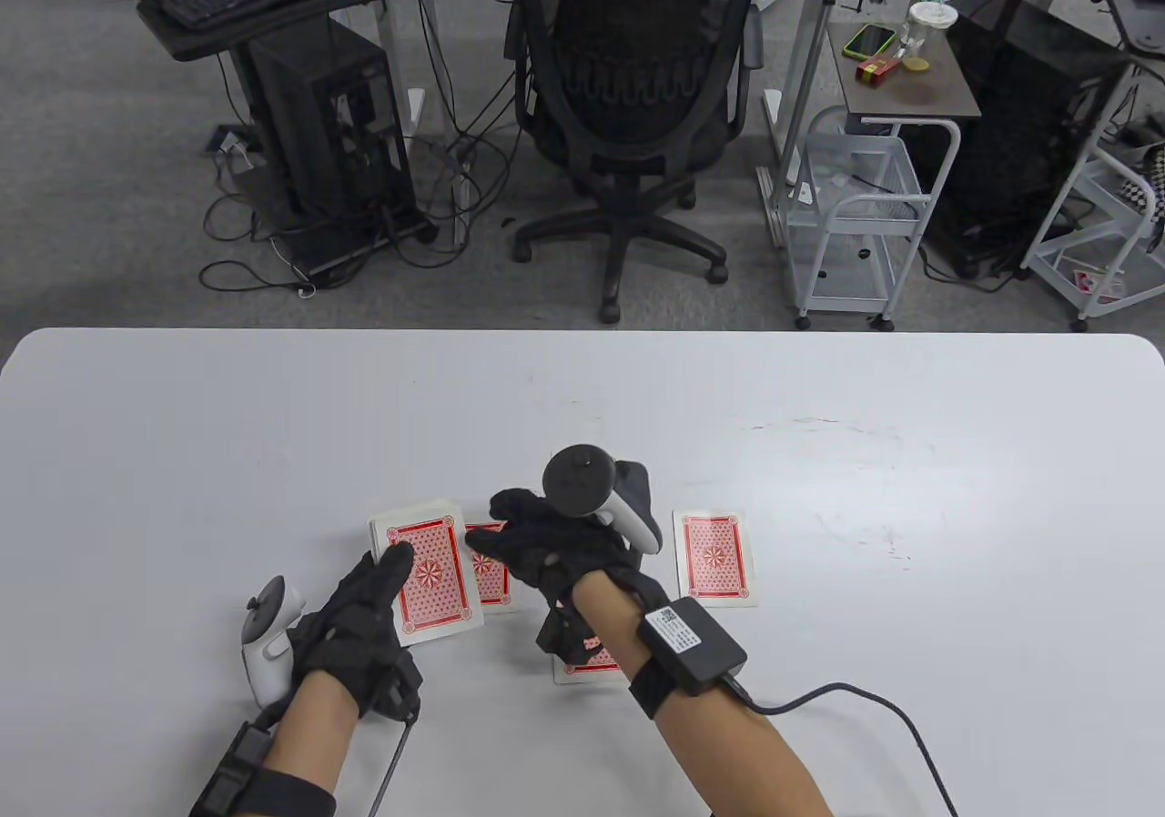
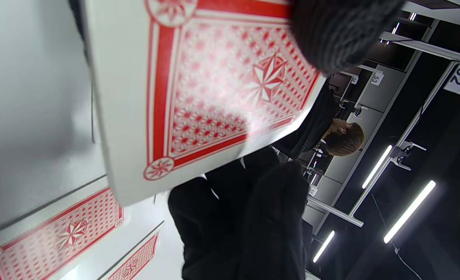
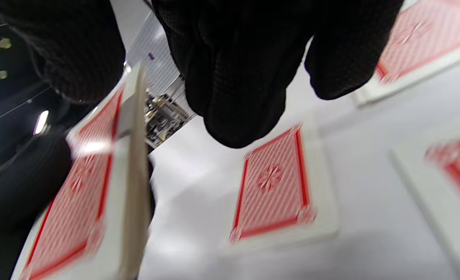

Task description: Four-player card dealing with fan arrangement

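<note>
Table view: left hand [image 1: 359, 621] grips deck [image 1: 426, 580], right hand [image 1: 555, 549] beside.

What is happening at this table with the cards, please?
A person in black sensor gloves is dealing red-backed cards. The left hand holds the deck, its thumb lying across the top card. The right hand hovers beside the deck, above one dealt card. Another card lies face down to its right, and a third card shows partly under the right wrist. Whether the right hand pinches a card is unclear.
</note>
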{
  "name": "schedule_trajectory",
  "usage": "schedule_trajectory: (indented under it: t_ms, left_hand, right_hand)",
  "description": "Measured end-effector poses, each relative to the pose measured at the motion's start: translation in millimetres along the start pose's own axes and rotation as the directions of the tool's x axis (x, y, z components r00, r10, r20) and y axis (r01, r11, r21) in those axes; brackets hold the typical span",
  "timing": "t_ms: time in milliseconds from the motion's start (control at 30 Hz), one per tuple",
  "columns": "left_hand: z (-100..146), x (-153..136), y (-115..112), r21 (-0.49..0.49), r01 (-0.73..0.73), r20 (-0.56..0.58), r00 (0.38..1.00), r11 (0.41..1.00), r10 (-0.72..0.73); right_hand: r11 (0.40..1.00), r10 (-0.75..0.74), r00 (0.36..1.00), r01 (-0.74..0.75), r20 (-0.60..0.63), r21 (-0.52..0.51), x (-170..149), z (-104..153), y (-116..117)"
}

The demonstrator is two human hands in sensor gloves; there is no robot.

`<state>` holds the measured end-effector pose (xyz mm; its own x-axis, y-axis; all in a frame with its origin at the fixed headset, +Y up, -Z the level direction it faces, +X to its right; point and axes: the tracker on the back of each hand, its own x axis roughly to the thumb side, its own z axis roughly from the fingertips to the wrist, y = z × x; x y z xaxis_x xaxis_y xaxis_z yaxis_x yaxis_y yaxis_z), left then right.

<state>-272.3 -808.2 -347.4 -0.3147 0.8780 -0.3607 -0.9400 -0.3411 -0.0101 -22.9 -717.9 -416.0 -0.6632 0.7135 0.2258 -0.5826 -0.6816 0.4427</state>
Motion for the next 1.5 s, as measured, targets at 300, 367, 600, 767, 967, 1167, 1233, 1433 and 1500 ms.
schedule_trajectory:
  t_ms: [300, 367, 600, 767, 967, 1167, 1233, 1433, 1500]
  left_hand:
    - [4.8, -3.5, -10.1, -0.032, -0.018, 0.005, 1.0, 0.999, 0.019]
    - [4.2, -2.9, -12.6, -0.048, -0.028, 0.008, 1.0, 0.998, 0.029]
    - [4.6, -3.7, -11.2, -0.028, -0.003, -0.002, 1.0, 1.0, 0.003]
    - [2.0, -3.5, -6.5, -0.022, 0.002, -0.014, 1.0, 1.0, -0.002]
    - [-1.1, -5.3, -7.4, -0.031, 0.03, -0.028, 0.999, 0.999, -0.03]
    - [1.1, -4.3, -4.0, -0.014, 0.036, -0.028, 0.999, 0.999, -0.036]
    - [1.5, -4.0, -3.1, -0.01, 0.034, -0.027, 0.999, 0.999, -0.035]
    - [1.8, -3.8, -8.8, -0.022, 0.035, -0.014, 0.999, 0.999, -0.035]
    - [2.4, -4.4, -13.4, -0.032, 0.037, -0.011, 0.999, 0.999, -0.037]
  right_hand:
    - [0.966, -0.254, 0.967, 0.254, 0.018, -0.044, -18.3, 9.7, 11.5]
    - [0.944, -0.33, 0.944, 0.33, 0.012, -0.01, -23.9, 12.7, 6.8]
    - [0.961, -0.273, 0.962, 0.271, -0.023, -0.046, -58.0, 39.9, -52.2]
    - [0.98, -0.077, 0.977, 0.037, -0.201, -0.197, -107.2, 70.2, -106.4]
    - [0.937, 0.169, 0.842, -0.298, -0.512, -0.181, -155.8, 83.2, -118.5]
    - [0.789, 0.464, 0.607, -0.614, -0.645, -0.011, -170.5, 73.6, -102.2]
    - [0.783, 0.465, 0.602, -0.621, -0.65, -0.015, -169.3, 74.6, -102.4]
    - [0.848, 0.339, 0.761, -0.502, -0.553, -0.17, -129.4, 90.7, -112.9]
    - [0.889, 0.266, 0.842, -0.403, -0.47, -0.217, -108.1, 91.8, -106.5]
